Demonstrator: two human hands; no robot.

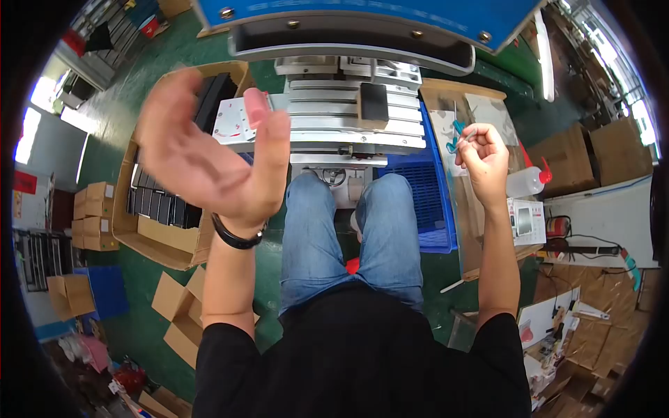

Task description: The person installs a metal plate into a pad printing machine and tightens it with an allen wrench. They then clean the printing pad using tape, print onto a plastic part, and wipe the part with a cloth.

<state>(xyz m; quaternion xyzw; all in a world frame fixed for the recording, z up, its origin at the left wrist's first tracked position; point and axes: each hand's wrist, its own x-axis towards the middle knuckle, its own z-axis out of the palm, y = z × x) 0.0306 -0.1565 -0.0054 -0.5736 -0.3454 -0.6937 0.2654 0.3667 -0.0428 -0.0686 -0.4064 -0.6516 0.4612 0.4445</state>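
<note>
My left hand (pixel 219 157), with a black band on the wrist, is raised left of the machine bed, its fingers apart and curved. A pink piece (pixel 256 104) shows just beyond the thumb; whether it touches the hand I cannot tell. My right hand (pixel 486 157) is closed in a pinch above the wooden side table (pixel 474 240). Whatever its fingertips hold is too small to make out. Beside them are teal-handled scissors (pixel 456 132), seemingly lying on the table. Between the hands, a dark block (pixel 373 103) sits on the slotted metal bed (pixel 317 122).
Overhead hangs the blue machine housing (pixel 362 15). A carton (pixel 125 226) with black parts stands left, a blue crate (pixel 435 237) right of my knees. A clear bottle (pixel 524 182) with a red nozzle stands by my right forearm. An open carton (pixel 182 310) lies on the floor.
</note>
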